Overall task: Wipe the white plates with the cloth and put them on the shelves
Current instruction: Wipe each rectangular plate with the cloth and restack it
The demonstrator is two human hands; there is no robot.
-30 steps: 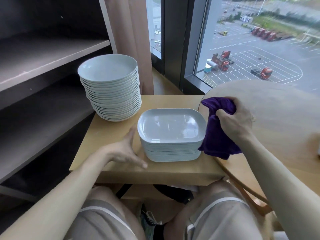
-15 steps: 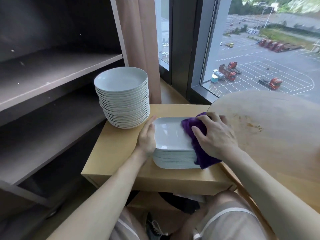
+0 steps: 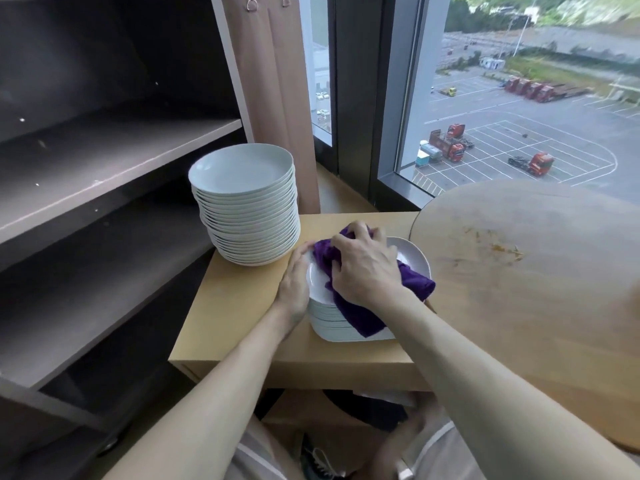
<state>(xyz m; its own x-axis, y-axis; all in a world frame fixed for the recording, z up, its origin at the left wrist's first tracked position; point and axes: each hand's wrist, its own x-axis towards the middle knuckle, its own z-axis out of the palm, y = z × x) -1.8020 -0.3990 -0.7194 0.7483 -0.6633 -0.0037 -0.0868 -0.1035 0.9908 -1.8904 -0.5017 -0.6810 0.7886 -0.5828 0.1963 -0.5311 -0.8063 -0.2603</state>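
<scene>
A short stack of white square plates (image 3: 332,323) sits on a low wooden table (image 3: 235,306). My right hand (image 3: 363,268) grips a purple cloth (image 3: 353,313) and presses it onto the top plate, covering most of it. My left hand (image 3: 294,285) holds the left edge of that stack, fingers curled over the rim. A tall stack of round white plates (image 3: 246,206) stands at the table's back left corner. Dark shelves (image 3: 104,161) stand to the left with nothing on them.
A round wooden tabletop (image 3: 540,271) with a few crumbs lies to the right, overlapping the low table. A beige curtain (image 3: 273,98) and a window are behind the round stack. My knees are below the table's front edge.
My right hand brought the cloth from the stack's right side onto the top plate and swept it leftward. My left hand moved from the table surface to the stack's left edge.
</scene>
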